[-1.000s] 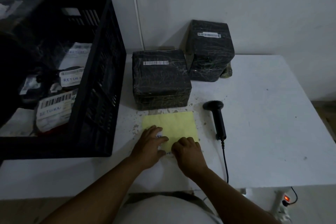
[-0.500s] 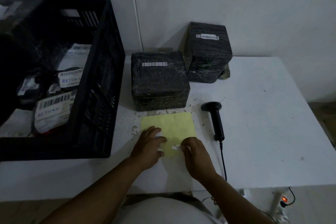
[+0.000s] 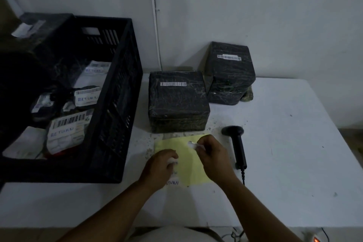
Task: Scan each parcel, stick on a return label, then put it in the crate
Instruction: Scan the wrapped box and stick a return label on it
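Observation:
A yellow label sheet (image 3: 186, 165) lies on the white table (image 3: 284, 153) in front of me. My left hand (image 3: 160, 167) presses down on its left side, beside white labels reading RETURN. My right hand (image 3: 211, 155) pinches a small white return label (image 3: 191, 145) lifted above the sheet. Two black wrapped parcels with barcode strips stand behind: the near parcel (image 3: 177, 102) and the far parcel (image 3: 229, 72) by the wall. A black barcode scanner (image 3: 236, 146) lies right of the sheet. The black crate (image 3: 110, 116) sits at left.
Several labelled parcels (image 3: 66, 133) marked RETURN lie inside the crate. The scanner's cable (image 3: 243, 177) runs off the table's front edge. A power strip with a red light (image 3: 315, 238) sits below at the right. A white wall stands close behind the parcels.
My right hand has peeled a white label off the yellow sheet and raised it up and to the right. My left hand stays pressed on the sheet.

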Action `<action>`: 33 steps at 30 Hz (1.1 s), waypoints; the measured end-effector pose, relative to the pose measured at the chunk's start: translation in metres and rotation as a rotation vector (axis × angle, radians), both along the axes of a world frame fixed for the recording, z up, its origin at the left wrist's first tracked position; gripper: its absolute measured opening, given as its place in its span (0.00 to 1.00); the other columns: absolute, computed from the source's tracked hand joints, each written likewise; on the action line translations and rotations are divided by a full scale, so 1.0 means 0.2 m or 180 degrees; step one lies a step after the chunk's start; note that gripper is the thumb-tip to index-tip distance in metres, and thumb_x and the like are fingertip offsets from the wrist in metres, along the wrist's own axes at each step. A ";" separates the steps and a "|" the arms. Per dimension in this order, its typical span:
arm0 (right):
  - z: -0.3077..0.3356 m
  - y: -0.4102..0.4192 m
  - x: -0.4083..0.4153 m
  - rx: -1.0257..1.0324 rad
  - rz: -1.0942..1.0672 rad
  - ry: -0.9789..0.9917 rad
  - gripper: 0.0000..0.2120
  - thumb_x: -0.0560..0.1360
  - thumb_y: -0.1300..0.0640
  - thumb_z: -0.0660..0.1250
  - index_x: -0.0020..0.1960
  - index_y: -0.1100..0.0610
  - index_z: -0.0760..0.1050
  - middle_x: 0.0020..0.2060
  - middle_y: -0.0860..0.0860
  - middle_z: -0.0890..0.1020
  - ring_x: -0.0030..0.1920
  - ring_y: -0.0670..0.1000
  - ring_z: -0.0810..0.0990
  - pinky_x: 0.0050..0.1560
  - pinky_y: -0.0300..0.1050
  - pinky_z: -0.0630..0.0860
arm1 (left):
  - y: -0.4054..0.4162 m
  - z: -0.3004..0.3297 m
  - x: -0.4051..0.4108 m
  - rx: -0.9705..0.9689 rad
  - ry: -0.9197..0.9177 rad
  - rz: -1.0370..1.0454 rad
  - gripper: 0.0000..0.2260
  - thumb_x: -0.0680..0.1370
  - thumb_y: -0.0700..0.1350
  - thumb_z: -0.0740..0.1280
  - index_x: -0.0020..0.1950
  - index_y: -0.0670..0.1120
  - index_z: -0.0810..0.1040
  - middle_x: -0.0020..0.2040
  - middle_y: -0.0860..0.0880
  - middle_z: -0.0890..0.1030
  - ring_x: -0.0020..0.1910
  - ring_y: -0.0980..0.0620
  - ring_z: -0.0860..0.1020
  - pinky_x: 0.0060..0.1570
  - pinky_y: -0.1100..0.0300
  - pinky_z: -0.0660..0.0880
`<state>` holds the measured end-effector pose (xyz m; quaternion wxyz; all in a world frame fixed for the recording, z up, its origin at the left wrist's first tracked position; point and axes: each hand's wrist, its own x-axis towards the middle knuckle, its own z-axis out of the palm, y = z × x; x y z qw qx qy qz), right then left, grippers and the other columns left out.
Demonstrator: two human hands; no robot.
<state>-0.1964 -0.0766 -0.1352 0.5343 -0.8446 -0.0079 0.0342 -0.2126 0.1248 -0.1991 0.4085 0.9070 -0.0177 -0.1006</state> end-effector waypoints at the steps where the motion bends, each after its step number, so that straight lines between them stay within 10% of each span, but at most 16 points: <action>1: 0.01 0.00 0.02 -0.0027 0.0028 0.0031 0.05 0.80 0.59 0.67 0.46 0.51 0.74 0.36 0.47 0.78 0.35 0.48 0.75 0.36 0.46 0.74 | 0.01 0.01 0.01 0.0036 -0.0047 0.0091 0.13 0.77 0.35 0.67 0.57 0.49 0.81 0.59 0.53 0.79 0.60 0.53 0.78 0.58 0.62 0.74; 15: 0.21 0.10 0.41 -0.0336 0.0252 -0.0438 0.05 0.81 0.59 0.64 0.49 0.51 0.76 0.42 0.47 0.79 0.41 0.45 0.76 0.40 0.38 0.70 | -0.03 0.38 0.44 -0.0785 -0.1598 0.1207 0.10 0.78 0.49 0.68 0.58 0.51 0.80 0.49 0.57 0.81 0.49 0.62 0.79 0.47 0.69 0.76; 25: 0.24 0.26 0.83 -0.0343 0.0035 -0.0194 0.13 0.80 0.58 0.67 0.63 0.48 0.75 0.43 0.41 0.80 0.44 0.39 0.79 0.45 0.38 0.78 | -0.01 0.49 0.79 -0.0640 -0.0870 0.1376 0.25 0.68 0.69 0.68 0.61 0.59 0.77 0.44 0.62 0.82 0.47 0.61 0.81 0.56 0.47 0.78; 33: 0.19 0.28 1.03 -0.0644 0.0145 -0.0066 0.23 0.79 0.59 0.68 0.72 0.49 0.67 0.48 0.48 0.83 0.43 0.41 0.79 0.38 0.28 0.70 | 0.01 0.48 0.96 -0.0345 -0.0530 0.1622 0.14 0.73 0.51 0.74 0.57 0.53 0.80 0.41 0.60 0.82 0.46 0.54 0.82 0.58 0.47 0.76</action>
